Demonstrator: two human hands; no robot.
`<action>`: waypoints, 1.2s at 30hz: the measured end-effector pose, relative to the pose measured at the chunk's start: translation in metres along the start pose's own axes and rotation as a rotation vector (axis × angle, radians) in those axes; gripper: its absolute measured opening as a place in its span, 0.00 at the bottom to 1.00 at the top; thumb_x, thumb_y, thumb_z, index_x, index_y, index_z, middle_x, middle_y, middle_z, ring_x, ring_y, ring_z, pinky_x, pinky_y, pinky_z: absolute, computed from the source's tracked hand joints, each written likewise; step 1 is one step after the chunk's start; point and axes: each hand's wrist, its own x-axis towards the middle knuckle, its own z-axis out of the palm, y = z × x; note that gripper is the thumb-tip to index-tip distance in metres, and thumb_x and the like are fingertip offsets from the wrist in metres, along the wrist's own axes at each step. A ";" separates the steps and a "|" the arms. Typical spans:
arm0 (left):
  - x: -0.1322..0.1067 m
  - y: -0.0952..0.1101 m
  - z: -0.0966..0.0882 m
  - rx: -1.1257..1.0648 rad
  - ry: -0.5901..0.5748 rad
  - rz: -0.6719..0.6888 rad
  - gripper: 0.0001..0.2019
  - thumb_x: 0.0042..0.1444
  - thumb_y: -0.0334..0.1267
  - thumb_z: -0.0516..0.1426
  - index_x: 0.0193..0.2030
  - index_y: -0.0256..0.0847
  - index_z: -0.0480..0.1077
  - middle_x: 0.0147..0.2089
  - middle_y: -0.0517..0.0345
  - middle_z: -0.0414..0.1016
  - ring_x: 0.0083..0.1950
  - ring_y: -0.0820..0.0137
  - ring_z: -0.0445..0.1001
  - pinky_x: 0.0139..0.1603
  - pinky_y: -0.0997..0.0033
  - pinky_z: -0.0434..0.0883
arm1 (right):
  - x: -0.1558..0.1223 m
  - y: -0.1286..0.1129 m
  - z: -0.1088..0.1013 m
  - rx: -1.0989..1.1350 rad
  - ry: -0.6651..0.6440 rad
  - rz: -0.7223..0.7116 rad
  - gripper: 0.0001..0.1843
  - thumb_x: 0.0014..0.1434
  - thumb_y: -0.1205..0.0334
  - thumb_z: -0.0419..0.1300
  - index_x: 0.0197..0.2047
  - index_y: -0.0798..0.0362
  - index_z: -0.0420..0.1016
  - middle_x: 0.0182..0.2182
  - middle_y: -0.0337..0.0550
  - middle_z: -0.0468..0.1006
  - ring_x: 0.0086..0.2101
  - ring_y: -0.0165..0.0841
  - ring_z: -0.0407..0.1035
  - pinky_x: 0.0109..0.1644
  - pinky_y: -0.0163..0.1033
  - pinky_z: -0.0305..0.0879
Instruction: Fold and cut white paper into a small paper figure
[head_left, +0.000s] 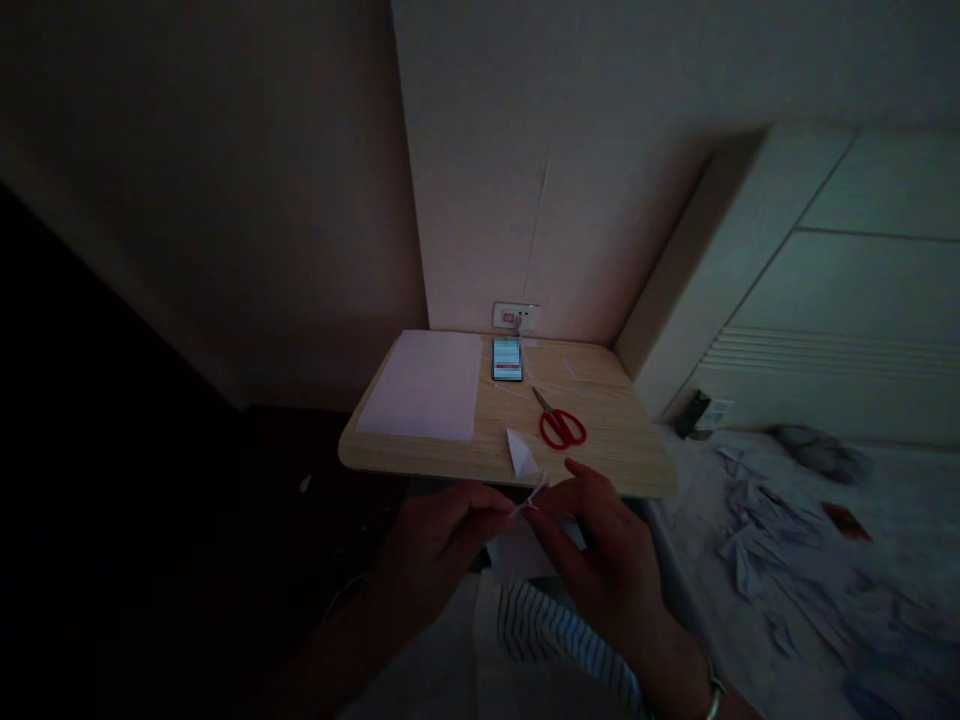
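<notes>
My left hand [442,540] pinches a piece of white paper [519,550] between thumb and forefinger, just in front of the table's near edge. From the other side my right hand [600,530] grips the same paper, its fingertips close to the left ones. A narrow bit of the paper sticks up between the fingers, and the wider part hangs below them. Beyond the hands, a small folded paper piece [520,454] rests near the table edge. Scissors with red handles [559,425] lie behind it to the right, blades toward the wall.
On the wooden table [622,430] a stack of white paper [427,385] lies at the left. A lit phone [507,360] sits at the back under a wall socket [516,316]. Thin paper strips lie near it. At right is a bed [892,490] with scattered paper scraps.
</notes>
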 end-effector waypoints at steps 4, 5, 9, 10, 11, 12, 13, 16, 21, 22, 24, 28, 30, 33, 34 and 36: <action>0.003 0.003 -0.003 -0.069 -0.044 -0.088 0.08 0.56 0.35 0.54 0.34 0.41 0.75 0.31 0.62 0.79 0.32 0.75 0.75 0.34 0.81 0.69 | -0.003 0.000 0.001 0.122 -0.021 0.155 0.01 0.56 0.64 0.60 0.33 0.49 0.71 0.27 0.36 0.76 0.31 0.32 0.72 0.54 0.49 0.62; 0.003 0.004 -0.004 -0.085 -0.048 -0.099 0.08 0.56 0.35 0.54 0.34 0.41 0.75 0.31 0.62 0.79 0.32 0.75 0.75 0.35 0.80 0.69 | -0.003 0.000 0.001 0.152 -0.025 0.176 0.01 0.56 0.64 0.60 0.32 0.49 0.71 0.27 0.36 0.76 0.31 0.31 0.72 0.54 0.49 0.62; 0.003 0.007 -0.004 -0.157 -0.059 -0.134 0.09 0.56 0.37 0.54 0.34 0.41 0.76 0.31 0.60 0.79 0.32 0.73 0.75 0.34 0.78 0.70 | -0.005 -0.001 0.002 0.227 -0.004 0.219 0.01 0.55 0.64 0.60 0.31 0.49 0.72 0.26 0.36 0.76 0.30 0.31 0.71 0.54 0.48 0.63; 0.003 0.007 -0.004 -0.171 -0.061 -0.145 0.09 0.56 0.38 0.54 0.34 0.41 0.76 0.31 0.60 0.79 0.31 0.73 0.75 0.33 0.77 0.70 | -0.005 -0.001 0.002 0.231 0.006 0.226 0.01 0.55 0.64 0.60 0.31 0.49 0.72 0.26 0.36 0.76 0.30 0.31 0.72 0.54 0.48 0.63; 0.003 0.006 -0.004 -0.183 -0.062 -0.157 0.09 0.56 0.39 0.55 0.34 0.42 0.76 0.30 0.60 0.79 0.31 0.73 0.74 0.32 0.77 0.69 | -0.005 -0.002 0.002 0.235 0.012 0.231 0.01 0.55 0.64 0.61 0.31 0.49 0.72 0.26 0.36 0.77 0.31 0.32 0.72 0.54 0.48 0.63; 0.002 0.006 -0.005 -0.196 -0.065 -0.170 0.09 0.55 0.39 0.55 0.33 0.42 0.76 0.29 0.60 0.79 0.30 0.73 0.74 0.31 0.77 0.69 | -0.006 -0.002 0.002 0.242 0.013 0.233 0.02 0.55 0.65 0.61 0.31 0.49 0.72 0.26 0.36 0.77 0.32 0.32 0.72 0.54 0.48 0.63; 0.002 0.005 -0.005 -0.211 -0.069 -0.185 0.09 0.55 0.39 0.55 0.33 0.42 0.76 0.29 0.60 0.78 0.30 0.73 0.74 0.31 0.77 0.69 | -0.006 -0.002 0.002 0.253 0.012 0.232 0.02 0.55 0.65 0.61 0.31 0.48 0.73 0.26 0.36 0.77 0.32 0.32 0.73 0.55 0.48 0.63; 0.001 0.004 -0.006 -0.265 -0.081 -0.246 0.08 0.53 0.39 0.56 0.33 0.41 0.77 0.28 0.59 0.78 0.28 0.73 0.73 0.28 0.77 0.69 | -0.007 -0.001 0.001 0.313 0.005 0.205 0.02 0.55 0.65 0.61 0.32 0.48 0.74 0.28 0.36 0.78 0.32 0.32 0.73 0.56 0.49 0.62; 0.002 0.000 -0.007 -0.350 -0.113 -0.311 0.07 0.49 0.37 0.59 0.32 0.40 0.78 0.28 0.57 0.79 0.27 0.73 0.73 0.26 0.77 0.69 | -0.008 0.003 0.000 0.404 -0.048 0.168 0.04 0.55 0.66 0.61 0.34 0.46 0.75 0.28 0.34 0.78 0.32 0.31 0.73 0.58 0.49 0.60; 0.002 0.000 -0.007 -0.357 -0.124 -0.313 0.07 0.49 0.37 0.59 0.32 0.41 0.78 0.29 0.57 0.80 0.27 0.72 0.74 0.27 0.76 0.69 | -0.008 0.003 0.000 0.414 -0.061 0.167 0.05 0.55 0.66 0.61 0.34 0.46 0.75 0.28 0.34 0.78 0.31 0.30 0.72 0.58 0.49 0.59; 0.003 0.000 -0.008 -0.347 -0.136 -0.302 0.07 0.49 0.37 0.59 0.33 0.41 0.78 0.30 0.56 0.80 0.29 0.71 0.75 0.28 0.75 0.70 | -0.008 0.004 0.000 0.427 -0.070 0.173 0.04 0.55 0.67 0.62 0.33 0.47 0.75 0.27 0.33 0.77 0.30 0.29 0.72 0.59 0.48 0.59; 0.005 0.005 -0.010 -0.220 -0.148 -0.156 0.08 0.48 0.35 0.58 0.35 0.40 0.78 0.32 0.56 0.80 0.32 0.70 0.76 0.34 0.73 0.72 | -0.008 0.002 0.001 0.417 -0.079 0.161 0.04 0.55 0.67 0.61 0.33 0.47 0.74 0.27 0.33 0.77 0.30 0.29 0.72 0.59 0.50 0.58; 0.005 0.007 -0.011 -0.153 -0.150 -0.082 0.09 0.49 0.35 0.58 0.36 0.41 0.78 0.34 0.56 0.80 0.33 0.70 0.76 0.37 0.72 0.73 | -0.007 0.001 0.002 0.401 -0.084 0.143 0.05 0.55 0.67 0.61 0.34 0.47 0.74 0.28 0.34 0.78 0.30 0.30 0.72 0.58 0.50 0.58; 0.005 0.007 -0.013 -0.124 -0.158 -0.053 0.10 0.50 0.37 0.59 0.39 0.43 0.78 0.35 0.56 0.80 0.33 0.70 0.77 0.37 0.72 0.73 | -0.007 0.000 0.001 0.388 -0.068 0.136 0.05 0.55 0.67 0.61 0.33 0.46 0.75 0.27 0.34 0.78 0.30 0.30 0.72 0.58 0.50 0.59; 0.005 0.006 -0.014 -0.130 -0.165 -0.055 0.10 0.51 0.38 0.59 0.39 0.43 0.78 0.35 0.56 0.81 0.34 0.70 0.77 0.37 0.73 0.73 | -0.007 0.000 0.001 0.390 -0.063 0.136 0.05 0.55 0.68 0.62 0.33 0.46 0.75 0.27 0.33 0.78 0.30 0.30 0.72 0.58 0.50 0.59; 0.005 0.005 -0.015 -0.143 -0.174 -0.065 0.09 0.51 0.38 0.58 0.38 0.44 0.78 0.34 0.57 0.80 0.33 0.70 0.77 0.36 0.74 0.72 | -0.007 0.001 0.001 0.399 -0.060 0.137 0.06 0.54 0.67 0.62 0.33 0.46 0.75 0.27 0.33 0.78 0.30 0.29 0.72 0.58 0.50 0.59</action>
